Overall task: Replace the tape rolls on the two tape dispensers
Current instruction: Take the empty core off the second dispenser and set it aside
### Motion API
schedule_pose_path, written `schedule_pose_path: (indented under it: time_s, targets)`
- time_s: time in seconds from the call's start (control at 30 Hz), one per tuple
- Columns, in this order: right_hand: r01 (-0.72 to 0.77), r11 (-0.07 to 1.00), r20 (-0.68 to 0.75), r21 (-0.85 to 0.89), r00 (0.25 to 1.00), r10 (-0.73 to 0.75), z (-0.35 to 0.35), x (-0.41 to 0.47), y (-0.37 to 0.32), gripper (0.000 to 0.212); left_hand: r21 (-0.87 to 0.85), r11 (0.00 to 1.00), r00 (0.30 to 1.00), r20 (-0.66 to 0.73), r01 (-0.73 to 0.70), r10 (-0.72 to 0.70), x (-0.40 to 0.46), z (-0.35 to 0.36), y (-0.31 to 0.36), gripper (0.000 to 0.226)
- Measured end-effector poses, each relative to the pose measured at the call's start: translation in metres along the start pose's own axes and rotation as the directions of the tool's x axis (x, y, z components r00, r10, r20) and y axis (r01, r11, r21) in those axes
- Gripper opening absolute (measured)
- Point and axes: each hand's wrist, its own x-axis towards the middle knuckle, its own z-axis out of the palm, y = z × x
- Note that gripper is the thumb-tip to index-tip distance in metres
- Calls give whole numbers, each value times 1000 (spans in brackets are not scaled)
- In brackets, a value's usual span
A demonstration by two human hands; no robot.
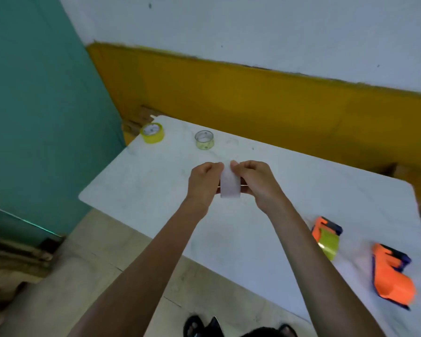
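Observation:
Over the middle of the white table (136, 181), my left hand (203, 183) and my right hand (255, 183) pinch a pale whitish tape roll (230, 184) from both sides, seen edge-on. A full yellow tape roll (152, 133) lies at the far left corner. To its right lies a thin, nearly used-up roll (204, 139). An orange and blue tape dispenser (326, 235) carrying a yellowish roll lies at the right. A second orange dispenser (391, 276) lies nearer the right edge with no roll visible in it.
A yellow padded panel (253, 98) runs behind the table below a white wall. A teal wall (34, 105) stands at the left. Beige floor tiles (83, 276) and my sandalled feet (199, 327) show below the table's near edge.

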Motion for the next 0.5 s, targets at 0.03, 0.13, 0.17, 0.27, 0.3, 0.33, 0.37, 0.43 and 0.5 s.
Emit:
schedule_pose_path:
  time_s: [0.03, 0.13, 0.17, 0.27, 0.3, 0.33, 0.37, 0.43, 0.5]
  targets:
    - [8, 1000, 13, 5, 1000, -8, 17, 3, -4, 25, 2, 1000, 1000, -9, -12, 12, 3, -16, 5, 17]
    - [17, 1000, 39, 20, 999, -18, 63, 12, -13, 26, 15, 1000, 998, -59, -23, 24, 17, -58, 16, 14]
    - [20, 1000, 44, 21, 999, -21, 76, 16, -15, 25, 12, 1000, 997, -70, -18, 19, 24, -69, 18, 14]
    - [21, 1000, 61, 13, 998, -21, 103, 35, -19, 25, -6, 1000, 996, -87, -1, 0, 46, -92, 25, 16]
    - [18, 1000, 66, 8, 998, -19, 109, 42, -20, 25, -7, 1000, 996, -89, 6, -7, 53, -97, 27, 16]
    - [15, 1000, 70, 3, 997, -16, 112, 48, -21, 25, -8, 1000, 996, -89, 13, -14, 57, -99, 27, 16]
    - [13, 1000, 71, 1, 997, -13, 117, 56, -22, 25, -9, 1000, 996, -92, 22, -22, 66, -103, 28, 16]
    - [1, 1000, 55, 0, 998, -1, 129, 79, -24, 26, -3, 1000, 995, -93, 28, -28, 90, -110, 30, 14]
    - [-13, 1000, 43, 5, 999, 13, 140, 104, -27, 26, 11, 1000, 996, -83, 28, -27, 119, -114, 35, 12]
